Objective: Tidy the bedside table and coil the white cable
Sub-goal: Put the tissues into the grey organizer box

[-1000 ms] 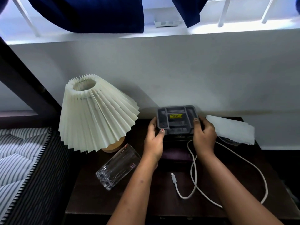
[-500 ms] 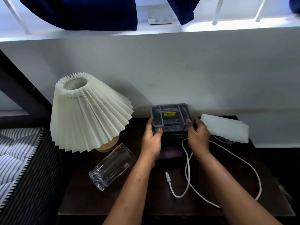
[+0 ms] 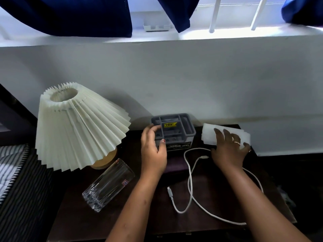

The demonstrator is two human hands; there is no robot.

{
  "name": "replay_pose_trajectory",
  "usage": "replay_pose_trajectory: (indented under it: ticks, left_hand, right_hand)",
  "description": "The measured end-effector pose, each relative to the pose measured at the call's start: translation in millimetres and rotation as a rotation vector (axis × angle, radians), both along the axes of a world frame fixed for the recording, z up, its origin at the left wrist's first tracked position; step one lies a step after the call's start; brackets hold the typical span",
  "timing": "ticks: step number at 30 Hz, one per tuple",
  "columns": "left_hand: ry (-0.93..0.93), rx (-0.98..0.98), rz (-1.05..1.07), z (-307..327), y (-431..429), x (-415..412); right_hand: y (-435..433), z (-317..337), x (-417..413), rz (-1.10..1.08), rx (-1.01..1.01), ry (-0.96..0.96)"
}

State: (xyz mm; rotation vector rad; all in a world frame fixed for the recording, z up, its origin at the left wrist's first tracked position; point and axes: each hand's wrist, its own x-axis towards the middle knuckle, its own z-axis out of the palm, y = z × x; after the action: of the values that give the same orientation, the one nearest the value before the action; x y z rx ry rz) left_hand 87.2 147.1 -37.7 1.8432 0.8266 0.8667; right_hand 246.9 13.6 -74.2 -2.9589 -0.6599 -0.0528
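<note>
While my left hand [image 3: 153, 151] rested against the left side of the grey organiser box [image 3: 173, 129], its fingers [image 3: 153, 128] were loosely curled on the rim and not closed around it. My right hand [image 3: 229, 151] lay flat on the stack of white tissues [image 3: 209, 135], fingers spread open, gripping nothing. The white cable [image 3: 189, 182] lay loose and uncoiled on the dark bench [image 3: 139, 224], between my two forearms, with one plug [image 3: 169, 190] near the middle. A drinking glass [image 3: 108, 186] lay on its side beside the pleated lamp [image 3: 78, 126].
</note>
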Motion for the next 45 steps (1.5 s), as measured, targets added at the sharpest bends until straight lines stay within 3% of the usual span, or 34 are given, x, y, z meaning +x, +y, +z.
replay_pose_trajectory:
  ticks: [6,11,14,16,19,21,26,28,33,40,45]
  left_hand:
    - [0.014,0.056,-0.035,1.9,-0.7,1.6]
    - [-0.004,0.053,-0.058,5.7,-3.6,0.0]
    - [0.047,0.06,-0.032,5.4,-3.7,1.3]
    - [0.04,0.026,-0.059,7.2,-3.8,2.5]
    - [-0.046,-0.02,-0.117,9.8,-2.6,5.6]
    - [-0.144,-0.096,-0.161,12.8,-1.2,6.9]
    - [-0.326,-0.383,-0.229,18.5,2.6,5.2]
    - [-0.356,-0.423,-0.198,17.5,3.8,4.3]
    - [-0.389,-0.455,-0.141,15.9,5.3,3.4]
    - [-0.374,-0.451,-0.24,17.0,-1.4,8.6]
    - [-0.376,-0.42,-0.179,16.3,7.8,3.7]
  right_hand:
    - [1.9,1.9,6.5,-0.032,0.025,-0.162]
    - [9.0,17.4,2.7,-0.06,0.254,-0.179]
    - [23.4,39.5,-3.3,-0.054,0.534,-0.16]
    - [35.5,54.7,-9.8,-0.036,0.888,-0.041]
    - [53.7,79.3,-26.3,-0.108,1.51,0.35]
    - [62.8,86.8,-38.1,-0.097,1.67,0.609]
    - [72.1,82.5,-60.4,0.002,1.67,1.133]
    - [70.7,78.8,-63.0,0.062,1.617,1.199]
    - [70.6,73.1,-64.8,0.184,1.462,1.063]
    - [84.2,64.7,-82.0,0.252,1.357,0.915]
    - [76.3,66.9,-72.9,0.249,1.428,0.879]
